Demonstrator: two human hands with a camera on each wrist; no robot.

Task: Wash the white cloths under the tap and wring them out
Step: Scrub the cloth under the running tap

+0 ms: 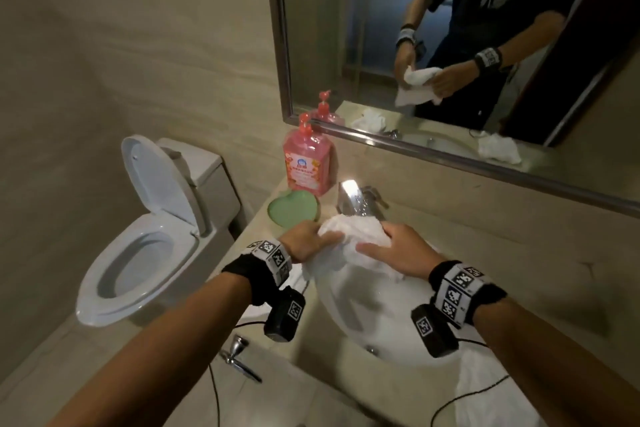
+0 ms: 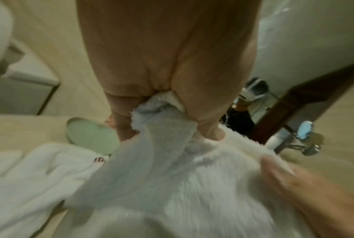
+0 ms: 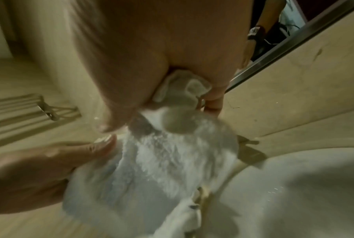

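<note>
Both hands (left (image 1: 306, 239), right (image 1: 401, 250)) grip white cloth (image 1: 353, 236) between them.

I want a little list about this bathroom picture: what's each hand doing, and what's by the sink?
left hand: grips the white fluffy cloth
right hand: grips the same cloth
where: over the white sink basin, in front of the chrome tap
beside tap: pink pump soap bottle, green heart-shaped dish
sink's near edge: another white cloth

Beige counter (image 1: 519, 274), pink soap bottle (image 1: 306, 163), green heart-shaped dish (image 1: 293, 209), crumpled white cloth (image 1: 485, 388)
</note>
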